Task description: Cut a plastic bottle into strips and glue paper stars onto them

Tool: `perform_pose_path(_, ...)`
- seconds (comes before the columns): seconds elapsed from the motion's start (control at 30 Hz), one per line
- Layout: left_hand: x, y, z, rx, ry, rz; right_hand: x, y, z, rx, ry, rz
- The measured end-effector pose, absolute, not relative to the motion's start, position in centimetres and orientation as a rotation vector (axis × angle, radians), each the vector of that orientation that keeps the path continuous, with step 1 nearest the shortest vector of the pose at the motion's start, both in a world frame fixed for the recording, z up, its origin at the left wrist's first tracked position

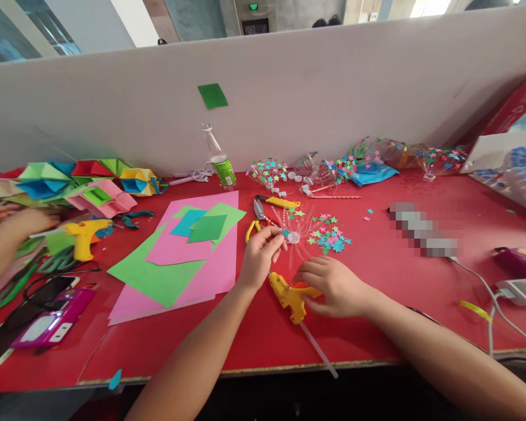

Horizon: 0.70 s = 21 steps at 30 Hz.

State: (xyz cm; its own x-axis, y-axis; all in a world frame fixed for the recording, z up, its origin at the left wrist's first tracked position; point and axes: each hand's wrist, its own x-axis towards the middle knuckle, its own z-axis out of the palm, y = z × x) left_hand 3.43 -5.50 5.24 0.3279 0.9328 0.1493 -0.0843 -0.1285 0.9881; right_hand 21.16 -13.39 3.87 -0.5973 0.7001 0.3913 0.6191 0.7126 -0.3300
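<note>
My left hand (pixel 260 254) is closed in a pinch on a small blue paper star at its fingertips, held against a clear cut plastic piece (pixel 293 237) that lies on the red table (pixel 377 327). My right hand (pixel 333 286) rests closed on a yellow hot glue gun (pixel 289 295), whose glue stick trails toward the table's front edge. A heap of small coloured paper stars (pixel 328 237) lies just beyond the right hand.
Pink, green and blue paper sheets (pixel 179 257) lie at left. Scissors (pixel 263 213), a clear bottle (pixel 219 158) and decorated plastic pieces (pixel 359 161) stand farther back. Another person's hands (pixel 9 225) work at far left by a second glue gun (pixel 85 237) and folded paper shapes (pixel 87 184). Cables and devices (pixel 515 280) sit at right.
</note>
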Motion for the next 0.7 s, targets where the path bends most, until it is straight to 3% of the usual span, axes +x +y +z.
perform_pose_path(0.17,3.9,-6.6,6.0,1.323,0.752,0.718,21.8,-13.0,3.8,-1.002,-1.924,-0.107)
perform_pose_path(0.43,4.1,-6.9,5.9,1.266,0.704,0.573,22.1,-12.8,3.8,-0.923,-1.991,-0.218)
perform_pose_path(0.57,4.1,-7.0,5.6,1.378,0.739,0.655,22.1,-12.7,4.0,-0.932,-1.958,-0.157)
perform_pose_path(0.7,4.1,-6.8,5.3,1.735,0.877,1.055,22.5,-12.2,4.6,-1.018,-1.768,0.014)
